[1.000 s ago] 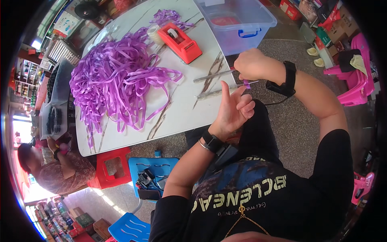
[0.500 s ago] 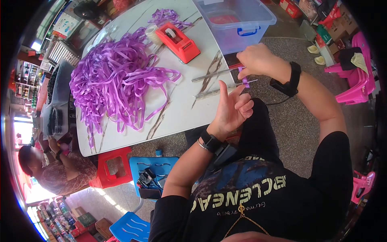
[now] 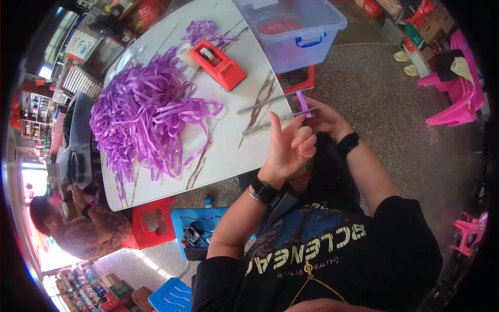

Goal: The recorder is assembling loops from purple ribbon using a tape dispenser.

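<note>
Ribbon is what I am watching most closely: a short purple strip [image 3: 303, 104] is being pinched in the right hand [image 3: 326, 117] at the upper centre of the frame, touching the ends of two thin grey rods [image 3: 265, 112] lying on the white table [image 3: 223, 151]. My left hand [image 3: 287, 148] is hovering just below, fingers half-curled and holding nothing. I am judging that the strip could slip off the rod ends if the pinch loosens, and the rods could roll toward the table edge.
</note>
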The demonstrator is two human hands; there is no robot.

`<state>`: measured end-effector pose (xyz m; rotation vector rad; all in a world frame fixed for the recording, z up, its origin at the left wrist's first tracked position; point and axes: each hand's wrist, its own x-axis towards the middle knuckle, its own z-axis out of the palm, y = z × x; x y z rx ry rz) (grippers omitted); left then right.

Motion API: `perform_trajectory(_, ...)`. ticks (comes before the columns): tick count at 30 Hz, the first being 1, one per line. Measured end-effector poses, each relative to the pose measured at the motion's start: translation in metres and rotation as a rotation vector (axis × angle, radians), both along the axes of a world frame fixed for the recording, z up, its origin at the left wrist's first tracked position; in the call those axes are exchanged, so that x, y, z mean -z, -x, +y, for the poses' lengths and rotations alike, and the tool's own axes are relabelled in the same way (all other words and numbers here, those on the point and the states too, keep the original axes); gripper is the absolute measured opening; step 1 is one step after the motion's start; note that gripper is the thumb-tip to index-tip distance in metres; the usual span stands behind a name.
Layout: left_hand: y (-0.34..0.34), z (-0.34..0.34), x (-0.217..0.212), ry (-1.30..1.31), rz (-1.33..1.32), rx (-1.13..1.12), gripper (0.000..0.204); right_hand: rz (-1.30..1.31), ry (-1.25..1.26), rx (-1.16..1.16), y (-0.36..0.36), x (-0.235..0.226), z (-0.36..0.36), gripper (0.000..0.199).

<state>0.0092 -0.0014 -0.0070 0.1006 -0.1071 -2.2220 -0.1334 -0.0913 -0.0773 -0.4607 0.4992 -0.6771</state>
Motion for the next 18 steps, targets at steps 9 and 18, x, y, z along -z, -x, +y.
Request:
perform_trajectory(9, 0.003, -0.001, 0.000, 0.010, -0.019, 0.003, 0.077, -0.358, -0.040, -0.077, -0.006, 0.023, 0.000, 0.020)
perform_trajectory(18, 0.002, -0.001, 0.001, 0.007, -0.004, 0.001, 0.076, 0.026, -0.021, -0.049, 0.004, 0.005, -0.007, 0.012)
